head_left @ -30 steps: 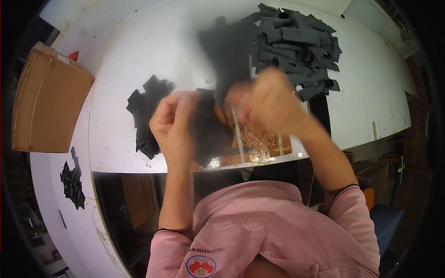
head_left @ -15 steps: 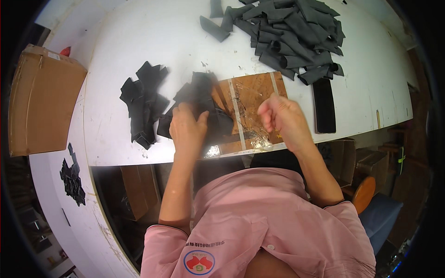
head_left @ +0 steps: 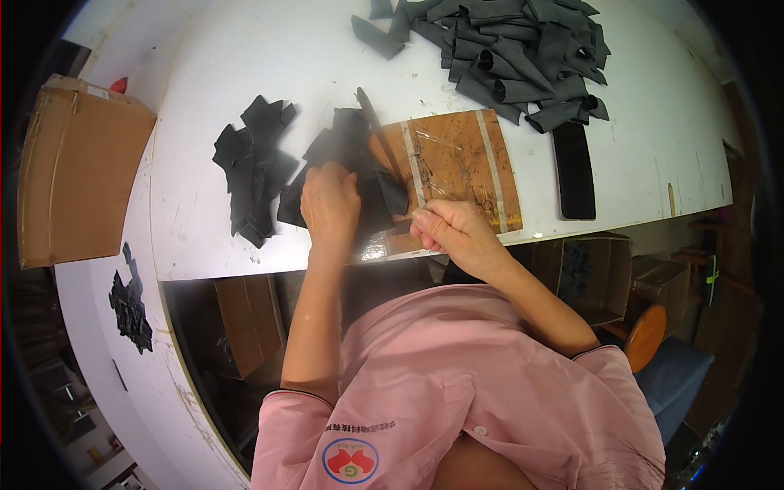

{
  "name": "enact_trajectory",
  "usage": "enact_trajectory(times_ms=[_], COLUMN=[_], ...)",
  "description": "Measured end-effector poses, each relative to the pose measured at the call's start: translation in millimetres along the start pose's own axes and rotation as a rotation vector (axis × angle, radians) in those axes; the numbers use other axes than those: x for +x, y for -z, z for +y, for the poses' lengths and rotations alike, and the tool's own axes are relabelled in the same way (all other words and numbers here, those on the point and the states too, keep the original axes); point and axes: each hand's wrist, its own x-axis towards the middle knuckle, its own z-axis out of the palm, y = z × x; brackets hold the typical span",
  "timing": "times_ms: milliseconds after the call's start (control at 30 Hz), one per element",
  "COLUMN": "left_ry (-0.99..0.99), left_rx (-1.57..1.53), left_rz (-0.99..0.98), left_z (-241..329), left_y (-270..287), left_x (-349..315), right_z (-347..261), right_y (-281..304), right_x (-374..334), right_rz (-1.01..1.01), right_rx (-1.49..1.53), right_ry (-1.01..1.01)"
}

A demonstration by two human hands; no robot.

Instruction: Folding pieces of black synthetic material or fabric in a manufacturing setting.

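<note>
My left hand is closed on a dark fabric piece in a small stack at the left end of a brown board. Its fingertips are partly hidden. My right hand is over the board's near edge, just right of the stack. Its thumb and fingers are pinched together; what they hold, if anything, is too small to make out. A slim dark-brown strip slants across the stack's right side. Left of it lies a loose heap of dark fabric pieces.
A large pile of rolled dark grey pieces covers the far right of the white table. Below it lies a flat black oblong. A cardboard box stands at far left, with more dark scraps nearer me.
My right hand has come left and down across the board to the edge of the stack. My left hand has stayed on the fabric. The slim strip now stands out further beyond the stack.
</note>
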Motion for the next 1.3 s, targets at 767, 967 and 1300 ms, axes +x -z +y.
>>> enact_trajectory(times_ms=[767,967,1300], left_ry=[-0.223,0.305,0.099], left_rx=[-0.215,-0.941,-1.345], left_rz=[0.036,-0.196,-0.572], left_z=[4,15,37], left_y=[19,76,103], left_x=[-51,-54,-62], right_z=[4,-40,-58], right_y=[1,3,15], right_x=[-8,-13,-12], right_rz=[0.006,0.221,-0.268], right_rx=[-0.183,-0.568,-0.075], right_ry=[0.002,0.656,0.274])
